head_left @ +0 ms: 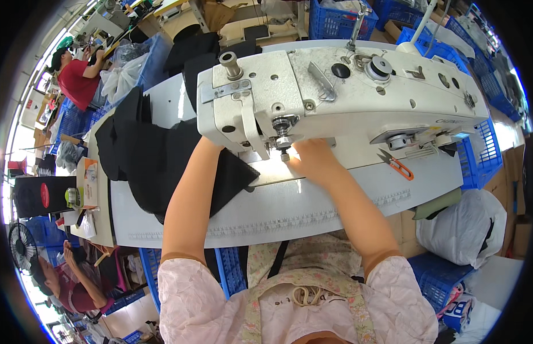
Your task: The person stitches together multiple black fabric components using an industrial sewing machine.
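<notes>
1. Head view, only camera. White industrial sewing machine (341,92) takes up the centre of the pale tabletop (289,212). Its head blocks the needle area and most of the left hand.
2. Black fabric (157,155) lies on the tabletop left of the machine. It runs under the machine head and piles up toward the far left edge.
3. Left hand: forearm goes over the black fabric and under the machine head. The hand itself is hidden, so I cannot tell how its fingers are set.
4. Right hand (315,160) rests flat on the machine bed just right of the presser foot (283,152). Fingers point toward the needle and look pressed together. Fingertips are washed out by the lamp glare, so it's unclear whether they pinch anything.
5. Orange-handled thread snips (397,163) lie on the bed under the machine arm, well apart from the right hand.
6. Containers: blue plastic crates (481,155) right of and behind the tabletop, contents not readable. White bag (464,226) at lower right, stuffed, contents hidden.
7. Other people: one in a red top (77,77) upper left, another cut off at lower left (71,286) beside a fan (20,246).
8. Rim is heavily bent; far details are too small to read.
</notes>
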`<state>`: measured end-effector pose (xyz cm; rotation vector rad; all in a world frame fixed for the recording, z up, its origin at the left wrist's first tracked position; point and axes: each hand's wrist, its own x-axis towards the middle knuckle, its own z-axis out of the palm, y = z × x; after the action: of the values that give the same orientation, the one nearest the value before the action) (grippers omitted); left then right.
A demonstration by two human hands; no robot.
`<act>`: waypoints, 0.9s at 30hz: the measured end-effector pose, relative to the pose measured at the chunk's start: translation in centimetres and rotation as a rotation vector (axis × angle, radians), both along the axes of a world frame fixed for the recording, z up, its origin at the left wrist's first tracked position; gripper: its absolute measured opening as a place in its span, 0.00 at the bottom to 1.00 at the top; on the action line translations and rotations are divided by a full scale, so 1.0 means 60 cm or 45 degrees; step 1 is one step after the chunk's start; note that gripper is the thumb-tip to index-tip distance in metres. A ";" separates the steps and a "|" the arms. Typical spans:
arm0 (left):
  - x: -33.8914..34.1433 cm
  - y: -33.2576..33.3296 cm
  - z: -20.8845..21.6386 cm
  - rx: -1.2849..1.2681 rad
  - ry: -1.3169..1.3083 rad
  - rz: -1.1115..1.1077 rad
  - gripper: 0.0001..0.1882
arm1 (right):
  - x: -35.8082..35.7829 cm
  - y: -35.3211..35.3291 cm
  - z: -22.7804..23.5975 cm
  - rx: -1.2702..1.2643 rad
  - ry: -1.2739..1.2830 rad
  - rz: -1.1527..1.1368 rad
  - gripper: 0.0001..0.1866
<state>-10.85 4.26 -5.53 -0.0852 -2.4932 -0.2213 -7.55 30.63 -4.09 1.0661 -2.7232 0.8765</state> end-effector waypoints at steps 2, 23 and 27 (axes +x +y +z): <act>0.002 0.008 0.003 0.004 0.010 -0.058 0.15 | 0.000 -0.002 0.012 0.086 -0.107 -0.013 0.16; 0.166 0.089 0.083 0.803 -0.768 -0.071 0.18 | 0.025 0.017 0.044 0.182 -0.132 0.110 0.06; 0.163 0.102 0.069 0.431 -0.347 -0.198 0.14 | 0.022 0.018 0.029 -0.063 0.123 0.120 0.11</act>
<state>-1.06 10.39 -1.41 -0.1144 -2.6792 -0.7607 -6.21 31.68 -2.33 1.2033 -2.5783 0.8762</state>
